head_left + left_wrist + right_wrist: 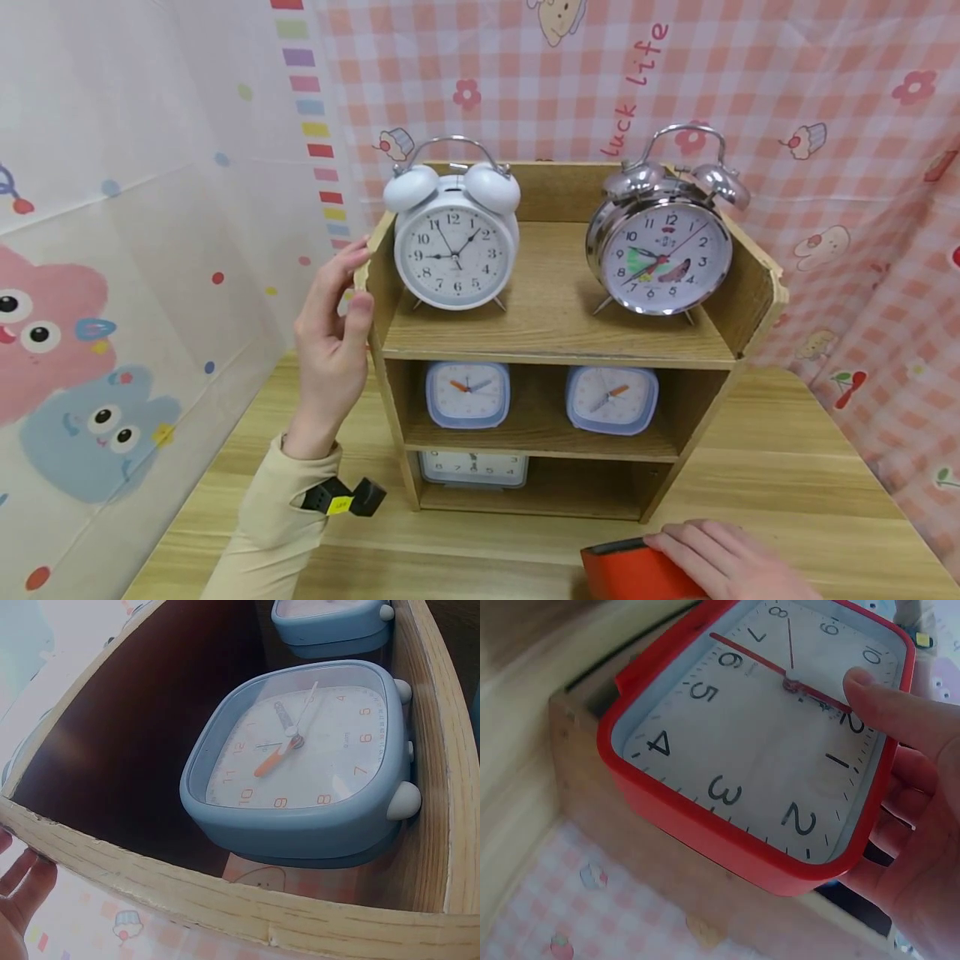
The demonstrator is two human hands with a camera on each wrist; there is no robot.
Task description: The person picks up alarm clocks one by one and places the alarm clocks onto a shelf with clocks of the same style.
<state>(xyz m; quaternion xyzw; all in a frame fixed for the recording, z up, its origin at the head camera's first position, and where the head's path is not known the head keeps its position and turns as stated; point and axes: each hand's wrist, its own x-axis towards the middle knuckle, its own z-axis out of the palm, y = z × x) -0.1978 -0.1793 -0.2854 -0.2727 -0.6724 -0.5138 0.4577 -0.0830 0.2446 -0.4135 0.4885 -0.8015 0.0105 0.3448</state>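
My right hand [731, 558] grips a red rectangular clock [705, 742] in front of the wooden shelf unit [525, 357], low at the right. In the right wrist view the thumb lies over the white dial and the other fingers go round behind. At the unit's left side panel, my left hand [333, 342] rests with its fingers along the outside and its thumb by the front edge. On the top shelf, close to that hand, stands a white twin-bell alarm clock [456, 250]; a silver twin-bell alarm clock [663, 250] stands at the right.
Two light blue clocks [467, 394] [612, 400] sit on the middle shelf. Below, a rectangular clock [474, 468] stands at the left of the bottom shelf. The unit stands on a wooden table [795, 467], with a checked curtain [540, 75] behind it.
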